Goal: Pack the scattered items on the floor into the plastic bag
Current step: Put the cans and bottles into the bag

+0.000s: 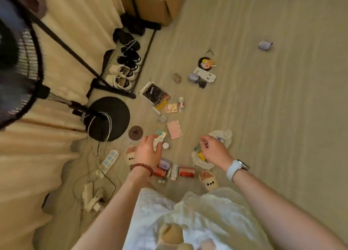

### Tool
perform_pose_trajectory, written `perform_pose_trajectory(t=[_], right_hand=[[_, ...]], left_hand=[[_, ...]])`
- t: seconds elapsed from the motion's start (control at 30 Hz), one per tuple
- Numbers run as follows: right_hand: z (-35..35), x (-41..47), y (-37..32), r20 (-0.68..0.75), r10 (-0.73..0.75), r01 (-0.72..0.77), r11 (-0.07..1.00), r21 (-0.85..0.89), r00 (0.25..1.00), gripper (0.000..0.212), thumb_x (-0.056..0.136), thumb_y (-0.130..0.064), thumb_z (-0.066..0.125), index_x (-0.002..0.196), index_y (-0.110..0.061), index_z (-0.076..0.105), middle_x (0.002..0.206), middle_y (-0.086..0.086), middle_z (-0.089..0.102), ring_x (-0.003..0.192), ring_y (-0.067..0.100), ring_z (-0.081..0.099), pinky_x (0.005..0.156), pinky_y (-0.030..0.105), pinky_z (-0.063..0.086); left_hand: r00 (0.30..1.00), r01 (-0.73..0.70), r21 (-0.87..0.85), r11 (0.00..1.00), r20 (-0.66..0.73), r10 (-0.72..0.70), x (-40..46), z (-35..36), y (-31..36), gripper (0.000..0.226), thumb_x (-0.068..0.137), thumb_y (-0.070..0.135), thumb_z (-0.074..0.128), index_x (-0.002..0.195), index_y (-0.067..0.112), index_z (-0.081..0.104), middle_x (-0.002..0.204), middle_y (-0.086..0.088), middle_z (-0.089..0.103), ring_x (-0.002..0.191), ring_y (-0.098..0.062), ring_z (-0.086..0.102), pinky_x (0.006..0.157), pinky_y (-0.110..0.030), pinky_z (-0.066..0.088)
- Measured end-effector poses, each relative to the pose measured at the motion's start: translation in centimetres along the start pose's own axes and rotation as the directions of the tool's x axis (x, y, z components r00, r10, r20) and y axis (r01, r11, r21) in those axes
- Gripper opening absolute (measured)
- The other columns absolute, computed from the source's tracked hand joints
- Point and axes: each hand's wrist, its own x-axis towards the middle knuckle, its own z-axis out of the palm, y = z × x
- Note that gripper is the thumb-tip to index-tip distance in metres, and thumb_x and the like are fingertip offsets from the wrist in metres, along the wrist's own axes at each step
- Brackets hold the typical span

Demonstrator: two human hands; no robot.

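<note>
A clear plastic bag (224, 135) lies crumpled on the floor in front of me with a few small items inside. My right hand (214, 150) hovers over the bag, its fingers loosely curled; whether it pinches the bag's rim is unclear. My left hand (148, 150) holds a white and green packet (160, 136). Scattered on the floor are a pink pad (174, 129), a small white jar (166, 145), red packets (187, 171), a black pouch (153, 93), a small bottle (181, 102) and a round cartoon item (206, 63).
A fan's black round base (113, 116) and a brown coaster (135, 132) lie left of the items. A power strip (110, 159) and cables trail at the left. Shoes (124, 71) stand under a black rack. Cardboard boxes (156, 3) are at the back. My slippers (209, 180) are beside the red packets.
</note>
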Motion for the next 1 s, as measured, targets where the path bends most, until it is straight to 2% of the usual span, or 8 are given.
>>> perform_pose_trajectory(t=[0.13,0.3,0.4,0.53,0.63,0.8,0.9,1.0], right_hand=[[3.2,0.8,-2.2,-0.19,0.288,-0.23,0.933,0.277,0.939,0.033,0.094,-0.013,0.041,0.123,-0.003,0.053,0.123,0.019,0.061,0.113,0.031,0.056,0.092,0.033,0.043],[9.7,-1.6,-6.8,-0.207,0.637,-0.354,0.635,0.686,0.743,0.033,0.094,-0.011,0.04,0.124,-0.006,0.052,0.127,0.017,0.058,0.118,0.032,0.053,0.097,0.033,0.039],[13.1,-3.6,-8.5,-0.218,0.717,-0.326,0.537,0.778,0.662,0.033,0.095,-0.01,0.04,0.125,-0.004,0.051,0.124,0.016,0.059,0.114,0.031,0.054,0.091,0.028,0.038],[16.9,-6.5,-8.4,-0.197,0.826,-0.278,0.387,0.879,0.528,0.03,0.094,-0.007,0.038,0.119,-0.001,0.053,0.118,0.022,0.059,0.105,0.036,0.057,0.089,0.038,0.043],[20.3,-8.3,-7.8,-0.129,0.884,-0.26,0.267,0.928,0.449,0.032,0.094,-0.007,0.038,0.123,-0.003,0.051,0.113,0.023,0.062,0.098,0.035,0.059,0.085,0.035,0.045],[27.5,-7.0,-4.4,-0.043,0.925,-0.221,0.135,0.966,0.377,0.034,0.094,-0.011,0.04,0.126,-0.007,0.049,0.115,0.019,0.062,0.098,0.028,0.058,0.076,0.023,0.038],[31.5,-2.7,-0.1,-0.017,0.938,-0.158,0.077,0.984,0.347,0.034,0.094,-0.009,0.039,0.127,-0.005,0.047,0.12,0.02,0.058,0.108,0.03,0.055,0.074,0.023,0.035],[36.1,3.3,5.3,-0.002,0.948,-0.114,0.041,0.993,0.319,0.036,0.094,-0.007,0.038,0.128,-0.003,0.046,0.113,0.019,0.059,0.102,0.031,0.056,0.066,0.02,0.031]], left_hand=[[0.921,-0.306,0.064,0.95,0.273,0.278,7.0,-2.1,-0.6,0.034,0.091,0.016,0.048,0.124,0.009,0.05,0.13,-0.014,0.049,0.115,-0.031,0.05,0.093,-0.034,0.039],[0.723,-0.606,0.136,0.784,0.504,0.472,12.2,-5.9,-2.8,0.034,0.09,0.014,0.049,0.123,0.007,0.051,0.128,-0.017,0.05,0.115,-0.033,0.049,0.097,-0.033,0.037],[0.641,-0.69,0.182,0.7,0.603,0.475,13.3,-6.3,-4.1,0.033,0.089,0.015,0.05,0.122,0.009,0.052,0.126,-0.015,0.052,0.114,-0.029,0.051,0.098,-0.034,0.038],[0.518,-0.77,0.197,0.606,0.748,0.415,12.4,-3.9,-4.9,0.034,0.09,0.019,0.049,0.123,0.013,0.05,0.128,-0.012,0.053,0.116,-0.025,0.051,0.098,-0.034,0.041],[0.44,-0.822,0.177,0.542,0.801,0.406,10.9,-1.6,-5.0,0.034,0.09,0.019,0.049,0.123,0.013,0.05,0.127,-0.013,0.052,0.115,-0.027,0.051,0.096,-0.034,0.042],[0.288,-0.9,0.078,0.429,0.845,0.45,10.4,4.1,-6.7,0.033,0.09,0.016,0.05,0.122,0.009,0.051,0.125,-0.015,0.053,0.111,-0.027,0.053,0.094,-0.032,0.041],[0.214,-0.935,0.056,0.35,0.876,0.432,12.3,10.3,-9.2,0.034,0.09,0.019,0.049,0.123,0.01,0.049,0.126,-0.012,0.052,0.113,-0.025,0.052,0.095,-0.031,0.04],[0.158,-0.959,0.043,0.282,0.902,0.402,15.6,18.6,-12.3,0.035,0.09,0.022,0.05,0.124,0.011,0.049,0.125,-0.012,0.052,0.113,-0.024,0.052,0.094,-0.031,0.041]])
